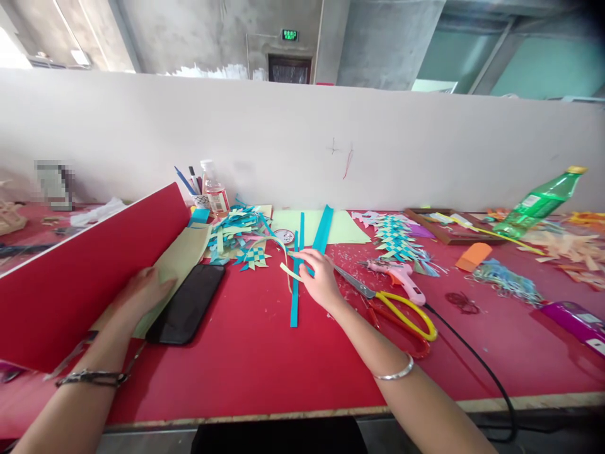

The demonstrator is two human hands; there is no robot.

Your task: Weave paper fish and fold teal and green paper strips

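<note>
My left hand (144, 291) lies flat with its fingers open on a pale green paper sheet (182, 261), beside a raised red board (89, 271). A black phone (186, 304) rests just right of that hand. My right hand (321, 277) is closed in a pinch on a thin pale green paper strip (289, 270), over blue paper strips (296, 287) that lie on the red table (255, 359). Yellow-handled scissors (401, 306) sit directly to the right of my right hand.
A heap of woven blue and green strips (241, 236) and a pen cup with a small bottle (215, 189) stand at the back. A pink glue gun (401, 277) with a black cord, more woven pieces (399, 243), a green bottle (543, 202) and paper scraps lie right.
</note>
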